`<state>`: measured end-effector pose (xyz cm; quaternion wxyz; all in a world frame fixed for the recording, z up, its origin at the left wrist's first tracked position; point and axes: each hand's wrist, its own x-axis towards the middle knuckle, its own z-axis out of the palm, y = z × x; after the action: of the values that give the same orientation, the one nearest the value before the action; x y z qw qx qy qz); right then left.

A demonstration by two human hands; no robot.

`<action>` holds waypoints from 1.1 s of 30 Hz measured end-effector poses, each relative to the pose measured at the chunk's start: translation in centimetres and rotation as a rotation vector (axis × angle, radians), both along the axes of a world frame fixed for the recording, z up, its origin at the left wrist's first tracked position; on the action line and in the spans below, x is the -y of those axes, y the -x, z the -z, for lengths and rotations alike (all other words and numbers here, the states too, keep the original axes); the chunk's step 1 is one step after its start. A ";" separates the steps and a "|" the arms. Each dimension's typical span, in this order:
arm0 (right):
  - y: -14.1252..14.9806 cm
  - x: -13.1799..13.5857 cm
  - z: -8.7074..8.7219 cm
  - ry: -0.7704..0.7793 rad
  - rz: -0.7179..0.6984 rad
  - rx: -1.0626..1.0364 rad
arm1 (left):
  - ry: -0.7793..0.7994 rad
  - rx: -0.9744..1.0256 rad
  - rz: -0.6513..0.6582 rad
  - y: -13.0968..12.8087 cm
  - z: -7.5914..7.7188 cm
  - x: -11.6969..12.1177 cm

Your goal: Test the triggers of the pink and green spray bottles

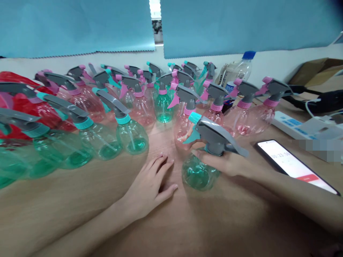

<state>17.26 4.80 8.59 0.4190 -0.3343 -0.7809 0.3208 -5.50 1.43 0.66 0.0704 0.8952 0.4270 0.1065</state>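
My right hand (pixel 222 162) grips a green spray bottle (pixel 199 175) around its neck, just under the grey and turquoise trigger head. The bottle is slightly tilted, and I cannot tell whether its base touches the table. Resting on the wooden table (pixel 112 221) to the left of it, my left hand (pixel 151 182) has its fingers apart and holds nothing. Close by on the left stands another green spray bottle (pixel 132 139) with a turquoise collar. Behind the gripped bottle is a pink spray bottle (pixel 182 125), partly hidden by it.
Several green and pink spray bottles stand in rows along the left and back. A red plastic bag (pixel 16 110) lies far left. At right are a phone (pixel 294 164), a power strip (pixel 308 123) and a cardboard box (pixel 313 73). A blue-capped bottle (pixel 243 67) stands behind.
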 end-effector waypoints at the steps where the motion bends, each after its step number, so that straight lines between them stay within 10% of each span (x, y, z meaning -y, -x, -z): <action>1: 0.0 -0.1 0.2 -0.002 0.000 -0.007 | -0.003 -0.001 0.003 0.0 0.0 0.0; 33: -0.1 0.4 1.2 -0.121 0.187 0.037 | -0.019 0.024 0.002 -0.1 0.1 -0.1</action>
<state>17.36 4.43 7.43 0.4521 -0.3859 -0.7716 0.2264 -5.41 1.57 0.55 0.0670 0.8950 0.4240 0.1215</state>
